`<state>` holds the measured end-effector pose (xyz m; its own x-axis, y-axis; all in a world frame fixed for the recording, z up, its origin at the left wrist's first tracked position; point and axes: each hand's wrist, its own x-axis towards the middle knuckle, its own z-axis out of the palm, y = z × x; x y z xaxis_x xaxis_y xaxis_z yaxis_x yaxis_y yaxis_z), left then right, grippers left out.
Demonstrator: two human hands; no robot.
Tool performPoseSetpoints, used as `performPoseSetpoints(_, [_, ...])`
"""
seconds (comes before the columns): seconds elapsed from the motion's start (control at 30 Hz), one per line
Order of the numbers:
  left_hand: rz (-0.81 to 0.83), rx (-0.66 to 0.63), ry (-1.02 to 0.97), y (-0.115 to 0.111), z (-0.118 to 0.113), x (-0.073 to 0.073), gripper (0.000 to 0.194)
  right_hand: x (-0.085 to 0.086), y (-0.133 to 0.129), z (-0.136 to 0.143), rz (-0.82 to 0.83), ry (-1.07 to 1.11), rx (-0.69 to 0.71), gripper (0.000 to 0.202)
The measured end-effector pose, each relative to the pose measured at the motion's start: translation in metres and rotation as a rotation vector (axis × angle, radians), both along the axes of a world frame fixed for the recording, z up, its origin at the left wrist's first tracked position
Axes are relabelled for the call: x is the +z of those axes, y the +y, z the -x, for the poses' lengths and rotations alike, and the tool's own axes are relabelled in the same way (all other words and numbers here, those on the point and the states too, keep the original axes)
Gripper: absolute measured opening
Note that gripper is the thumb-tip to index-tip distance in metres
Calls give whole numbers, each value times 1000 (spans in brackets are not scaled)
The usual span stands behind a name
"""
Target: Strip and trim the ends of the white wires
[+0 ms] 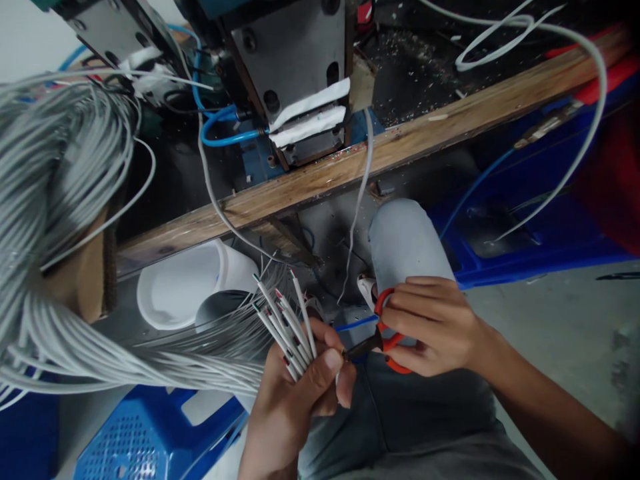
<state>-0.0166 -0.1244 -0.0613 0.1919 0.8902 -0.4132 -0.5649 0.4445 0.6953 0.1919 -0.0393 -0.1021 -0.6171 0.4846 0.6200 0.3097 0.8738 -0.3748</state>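
Note:
My left hand (305, 387) is closed around a bunch of white cable ends (287, 327), whose tips show small red, green and dark wires. The long grey cables (200, 363) trail from it to the left. In my right hand (433, 327) are red-handled scissors (387, 333), with fingers through the loops. Their dark blades point left and reach the fingertips of my left hand. What lies between the blades is hidden by those fingers. A thin blue strip (356, 324) shows just above the blades.
A wooden bench edge (320, 179) crosses in front, with a metal machine (295, 60) on it. Coiled grey cable (75, 153) hangs at the left over a cardboard box (103, 267). Below are a white bucket (175, 287), a blue stool (130, 433) and a blue crate (530, 247).

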Motion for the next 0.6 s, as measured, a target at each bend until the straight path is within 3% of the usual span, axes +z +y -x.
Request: performPoseSetpoints(0.6, [-18, -10, -18, 1, 1, -3, 8, -5, -4, 4, 106, 55, 3, 14])
